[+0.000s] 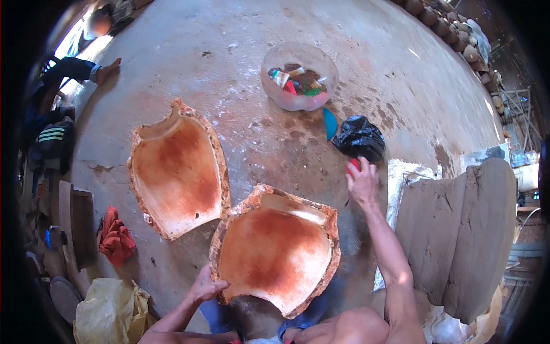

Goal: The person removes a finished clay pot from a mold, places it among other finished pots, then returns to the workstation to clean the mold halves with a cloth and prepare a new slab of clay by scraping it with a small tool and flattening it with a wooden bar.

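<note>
My left hand (209, 284) grips the lower left rim of a hollow mould half (272, 252), rust-stained inside with a rough edge, near my legs. A second mould half (175, 178) lies on the floor at its upper left. My right hand (364, 183) reaches out past the mould's upper right corner, its fingers closed on a small red object (352, 166), mostly covered by them. Just beyond sit a black plastic bag (358, 135) and a teal curved tool (329, 125).
A translucent basin (299, 100) holds assorted small items. Grey clay slabs (447, 235) fill the right side. A red cloth (114, 238) and yellowish plastic sack (109, 312) lie left. Another person's arm (77, 69) shows at upper left, and stacked pots (438, 28) line the upper right.
</note>
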